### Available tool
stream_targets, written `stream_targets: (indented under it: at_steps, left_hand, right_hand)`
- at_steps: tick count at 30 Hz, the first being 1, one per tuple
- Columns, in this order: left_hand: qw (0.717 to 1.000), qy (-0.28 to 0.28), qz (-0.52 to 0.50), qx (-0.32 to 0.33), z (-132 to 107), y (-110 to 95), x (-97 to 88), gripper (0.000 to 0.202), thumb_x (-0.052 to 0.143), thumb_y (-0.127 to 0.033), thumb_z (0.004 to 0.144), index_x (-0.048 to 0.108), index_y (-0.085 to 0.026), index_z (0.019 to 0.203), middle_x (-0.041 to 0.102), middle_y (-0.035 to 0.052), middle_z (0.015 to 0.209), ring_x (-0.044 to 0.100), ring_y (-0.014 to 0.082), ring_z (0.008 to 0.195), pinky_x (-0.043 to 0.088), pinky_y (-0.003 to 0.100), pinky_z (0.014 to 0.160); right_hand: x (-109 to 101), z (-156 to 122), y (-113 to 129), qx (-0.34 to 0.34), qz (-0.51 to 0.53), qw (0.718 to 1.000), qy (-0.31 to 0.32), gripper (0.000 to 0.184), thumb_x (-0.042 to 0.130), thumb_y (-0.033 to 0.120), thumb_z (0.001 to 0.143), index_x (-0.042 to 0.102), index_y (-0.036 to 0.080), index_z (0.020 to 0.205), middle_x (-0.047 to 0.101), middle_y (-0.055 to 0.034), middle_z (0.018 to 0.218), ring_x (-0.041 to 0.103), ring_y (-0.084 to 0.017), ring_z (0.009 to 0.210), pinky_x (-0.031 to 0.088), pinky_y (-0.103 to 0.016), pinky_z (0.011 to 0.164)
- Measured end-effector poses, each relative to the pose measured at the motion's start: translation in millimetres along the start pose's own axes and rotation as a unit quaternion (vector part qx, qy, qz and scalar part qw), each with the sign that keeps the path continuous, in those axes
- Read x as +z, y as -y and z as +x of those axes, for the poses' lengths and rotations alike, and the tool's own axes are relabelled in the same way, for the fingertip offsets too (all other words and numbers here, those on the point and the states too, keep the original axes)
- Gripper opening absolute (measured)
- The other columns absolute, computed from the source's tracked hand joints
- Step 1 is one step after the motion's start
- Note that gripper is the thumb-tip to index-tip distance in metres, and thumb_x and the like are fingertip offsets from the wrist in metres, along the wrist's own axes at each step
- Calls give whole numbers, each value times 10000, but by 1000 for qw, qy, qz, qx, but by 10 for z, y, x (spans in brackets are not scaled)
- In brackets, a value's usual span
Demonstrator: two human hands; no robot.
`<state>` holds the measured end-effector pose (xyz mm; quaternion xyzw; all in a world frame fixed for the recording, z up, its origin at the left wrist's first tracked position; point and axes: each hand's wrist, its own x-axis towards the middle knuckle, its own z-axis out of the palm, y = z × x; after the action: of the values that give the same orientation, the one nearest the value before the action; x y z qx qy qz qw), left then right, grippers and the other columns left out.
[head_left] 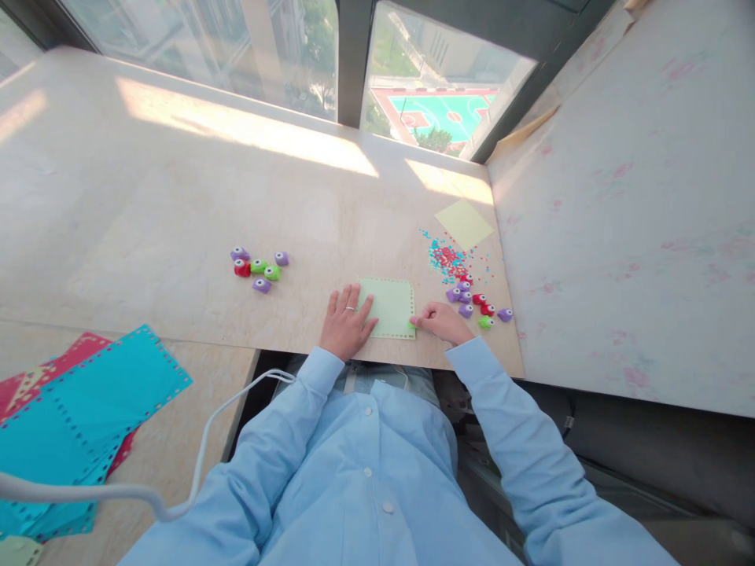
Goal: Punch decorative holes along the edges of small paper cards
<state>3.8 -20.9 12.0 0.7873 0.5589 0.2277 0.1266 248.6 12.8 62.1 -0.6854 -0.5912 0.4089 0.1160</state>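
Note:
A pale green square of paper (389,305) lies before me at the table's front edge, with small punched holes along its borders. My left hand (347,324) rests flat on the paper's left side, fingers spread, a ring on one of them. At the right border, my right hand (441,321) has its fingers closed on a small green craft punch (412,321), mostly hidden by the fingers. Just right of that hand lie several purple, red and green craft punches, among them a green punch (485,322) and a purple punch (505,314).
Red and blue paper bits (449,259) are scattered beside a yellow sheet (464,225) at the right. More punches (258,266) sit to the left. Blue sheets (118,385) with punched borders overlap red ones at lower left. A white cable (204,448) crosses my left arm's side.

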Motion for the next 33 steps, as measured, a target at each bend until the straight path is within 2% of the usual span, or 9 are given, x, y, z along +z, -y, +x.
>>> stream_targets:
  at_steps: [4,11,15,19,21,24,26,29,33]
  left_hand:
    - [1000,6,-5,-2,-1,-3,-12,474,488,-428,938,526,-226,1365,331,135,1559,234,336,1469,185,600,1180]
    - [1000,2,-16,-3,-6,11,-7,486,472,-440,943,524,-215,1370,339,147,1552,250,337,1463,192,602,1177]
    - [1000,2,-7,-2,-7,20,2,519,470,-449,942,498,-190,1391,348,166,1544,263,338,1458,196,593,1177]
    - [1000,1,2,1,-7,31,18,565,465,-460,941,470,-142,1408,360,201,1529,273,342,1453,198,581,1178]
    - [1000,-4,4,1,-9,34,30,566,461,-464,942,474,-134,1402,362,205,1527,279,342,1451,197,574,1179]
    - [1000,-9,8,-4,-23,23,44,561,471,-460,939,483,-132,1394,370,203,1524,290,338,1447,194,556,1186]
    - [1000,-6,16,-8,-38,4,43,564,467,-455,942,477,-127,1400,371,202,1524,289,335,1448,191,547,1188]
    - [999,6,35,-14,-56,-28,27,575,441,-454,954,452,-118,1420,350,200,1535,270,328,1456,184,542,1189]
    - [998,21,59,-17,-61,-47,0,581,416,-458,964,435,-114,1432,332,195,1546,251,318,1464,172,530,1193]
  right_hand:
    - [-7,94,-45,24,-22,999,27,337,770,419,604,498,224,566,468,65,453,431,-111,464,283,-239,451]
    - [33,245,74,63,-82,995,10,372,824,251,503,455,233,539,452,74,449,448,-114,460,289,-250,459]
    - [75,205,78,47,-76,996,-23,346,808,245,519,465,230,553,475,68,478,473,-123,501,306,-248,483]
    - [92,66,-27,28,-15,997,-67,327,797,324,540,500,223,632,515,67,526,471,-117,520,317,-235,492]
    - [89,-20,-88,38,54,997,-38,369,782,448,571,524,218,702,501,70,529,437,-110,488,303,-235,472]
    - [96,-138,-162,60,155,986,6,464,639,648,681,543,209,796,456,76,533,356,-96,429,256,-236,430]
    - [121,-189,-193,28,155,987,-29,494,642,639,693,587,191,892,469,70,567,371,-101,449,282,-240,443]
    - [164,-200,-227,-74,67,992,-72,518,746,520,640,662,190,1031,518,46,642,463,-129,544,385,-267,536]
    - [110,-116,-303,-151,-42,981,-115,309,713,409,717,742,214,954,585,-16,743,533,-169,645,468,-341,691]
